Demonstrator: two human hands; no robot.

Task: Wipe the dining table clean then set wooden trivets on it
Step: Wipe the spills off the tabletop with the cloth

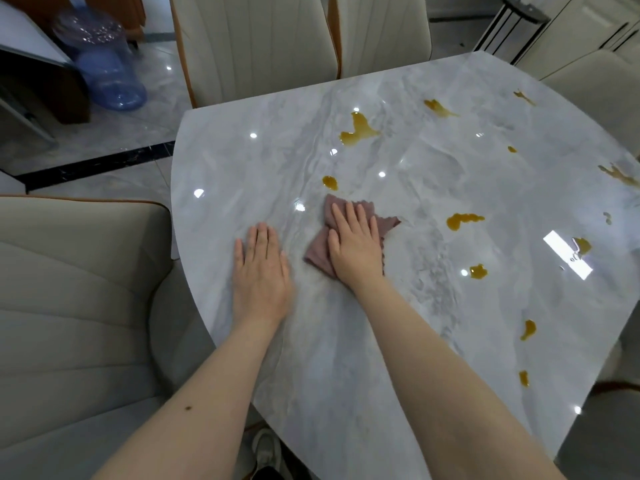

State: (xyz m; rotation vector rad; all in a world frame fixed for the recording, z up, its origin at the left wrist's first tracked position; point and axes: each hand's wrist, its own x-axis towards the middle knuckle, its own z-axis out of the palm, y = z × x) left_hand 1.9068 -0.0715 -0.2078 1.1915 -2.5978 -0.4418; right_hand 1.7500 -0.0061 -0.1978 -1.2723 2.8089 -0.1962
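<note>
A glossy grey marble dining table (pixel 433 168) fills the middle and right of the view. Several amber liquid spills lie on it, the largest (pixel 358 131) near the far side, a small drop (pixel 330 182) just beyond the cloth, and more (pixel 462 220) to the right. My right hand (pixel 356 244) presses flat on a mauve cloth (pixel 320 252) on the tabletop, fingers straight. My left hand (pixel 261 271) rests flat on the bare table just left of the cloth. No wooden trivets are in view.
Beige upholstered chairs stand around the table: one at the near left (pixel 76 306), two at the far side (pixel 256 39), one at the far right (pixel 595 74). A blue water jug (pixel 107 77) lies on the tiled floor at the far left.
</note>
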